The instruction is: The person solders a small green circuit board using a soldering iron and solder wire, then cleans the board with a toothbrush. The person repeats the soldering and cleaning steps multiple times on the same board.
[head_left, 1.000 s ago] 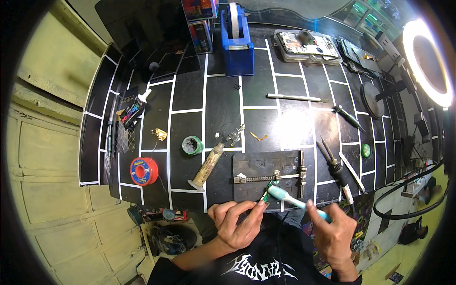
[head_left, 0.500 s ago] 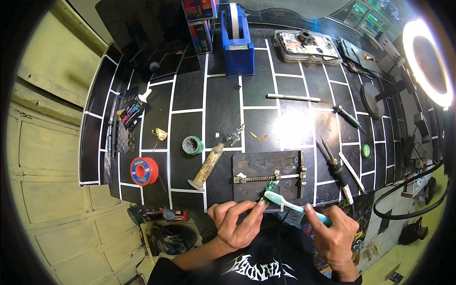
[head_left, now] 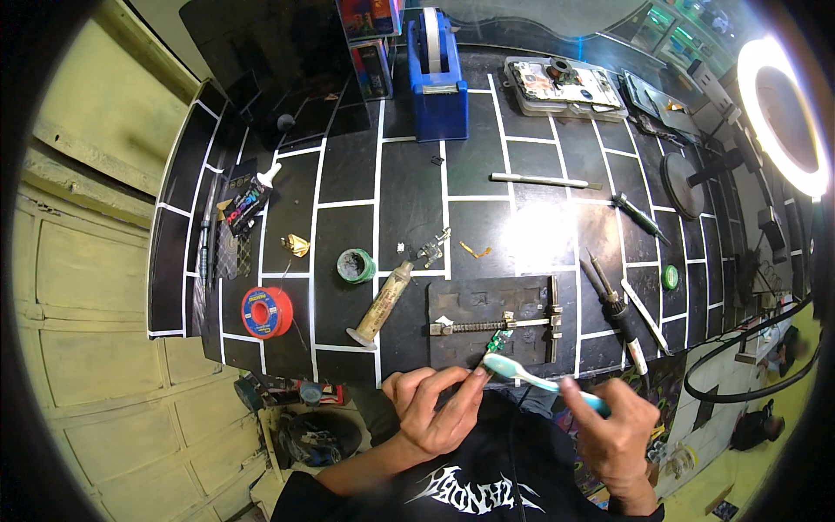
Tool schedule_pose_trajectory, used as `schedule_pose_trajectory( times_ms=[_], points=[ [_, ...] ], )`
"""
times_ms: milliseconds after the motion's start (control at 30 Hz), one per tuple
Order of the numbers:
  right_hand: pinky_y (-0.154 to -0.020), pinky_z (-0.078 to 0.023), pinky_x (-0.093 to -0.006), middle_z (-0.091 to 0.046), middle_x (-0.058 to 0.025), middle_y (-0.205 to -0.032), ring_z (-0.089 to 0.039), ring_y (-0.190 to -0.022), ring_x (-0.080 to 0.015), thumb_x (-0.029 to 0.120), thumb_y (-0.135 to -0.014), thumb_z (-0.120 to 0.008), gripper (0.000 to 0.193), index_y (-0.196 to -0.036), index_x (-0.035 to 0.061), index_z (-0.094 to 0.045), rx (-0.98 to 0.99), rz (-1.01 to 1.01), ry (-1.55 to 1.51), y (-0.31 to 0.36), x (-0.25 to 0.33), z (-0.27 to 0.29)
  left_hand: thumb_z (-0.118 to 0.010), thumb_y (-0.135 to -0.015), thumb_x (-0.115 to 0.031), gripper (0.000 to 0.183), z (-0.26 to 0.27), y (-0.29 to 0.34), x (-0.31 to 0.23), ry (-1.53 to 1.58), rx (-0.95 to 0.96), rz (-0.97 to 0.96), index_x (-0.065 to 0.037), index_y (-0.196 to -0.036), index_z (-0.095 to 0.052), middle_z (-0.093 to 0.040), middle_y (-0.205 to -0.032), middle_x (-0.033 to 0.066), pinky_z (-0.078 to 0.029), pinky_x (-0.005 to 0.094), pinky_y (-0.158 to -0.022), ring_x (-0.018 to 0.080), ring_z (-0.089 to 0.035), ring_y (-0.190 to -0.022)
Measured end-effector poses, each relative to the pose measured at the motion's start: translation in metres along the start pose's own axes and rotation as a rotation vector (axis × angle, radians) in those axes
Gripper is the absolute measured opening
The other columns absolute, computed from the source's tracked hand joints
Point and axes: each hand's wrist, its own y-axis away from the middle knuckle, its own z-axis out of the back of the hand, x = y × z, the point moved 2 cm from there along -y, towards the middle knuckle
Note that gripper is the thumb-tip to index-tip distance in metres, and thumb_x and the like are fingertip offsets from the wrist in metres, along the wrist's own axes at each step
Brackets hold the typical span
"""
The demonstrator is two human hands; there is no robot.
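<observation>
A small green circuit board (head_left: 498, 340) reaches over the near part of a dark metal clamp plate (head_left: 457, 350). My left hand (head_left: 432, 406) pinches its near end between thumb and fingers. In my right hand (head_left: 614, 428) is a toothbrush (head_left: 541, 381) with a white and turquoise handle, gripped with the fingers round it. The brush head lies over the lower end of the board, close to my left fingertips; its bristles are hidden. Behind the board runs the clamp's spring-loaded bar (head_left: 474, 327).
Left of the plate lie a flux syringe (head_left: 383, 304), a small green jar (head_left: 355, 266) and a red solder spool (head_left: 267, 311). To the right are a soldering iron (head_left: 619, 313) and white tweezers (head_left: 644, 315). A blue tape dispenser (head_left: 440, 109) stands at the back; a ring light (head_left: 816, 113) glows far right.
Both hands and the toothbrush stay nearly in place, with only a tiny shift of the brush head over the board. The whole view has moved slightly.
</observation>
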Motion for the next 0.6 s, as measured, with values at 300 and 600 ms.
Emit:
schedule_pose_trajectory(
  times_ms=[300,600],
  points=[
    [-0.046,-0.040,-0.0344,-0.049,-0.0033,-0.070,-0.051,-0.053,-0.0198,0.003,-0.074,-0.071,0.057,-0.126,0.0263,-0.073,-0.066,-0.075,0.007,0.005,-0.004,-0.010,-0.088,-0.072,-0.005,0.038,0.000,-0.002,-0.001,0.005,-0.004,-0.006,-0.012,-0.108,-0.078,-0.067,-0.092,-0.0005,-0.037,0.0365,-0.078,0.0197,-0.051,-0.082],
    [-0.046,-0.039,-0.0357,-0.049,-0.0045,-0.071,-0.052,-0.055,-0.0207,0.000,-0.073,-0.070,0.060,-0.127,0.0251,-0.072,-0.109,-0.093,0.050,0.007,-0.004,-0.006,-0.083,-0.072,-0.007,0.037,0.001,-0.001,0.001,-0.017,0.023,-0.010,-0.014,-0.108,-0.079,-0.065,-0.097,-0.0030,-0.036,0.0359,-0.080,0.0188,-0.052,-0.087]
  ],
)
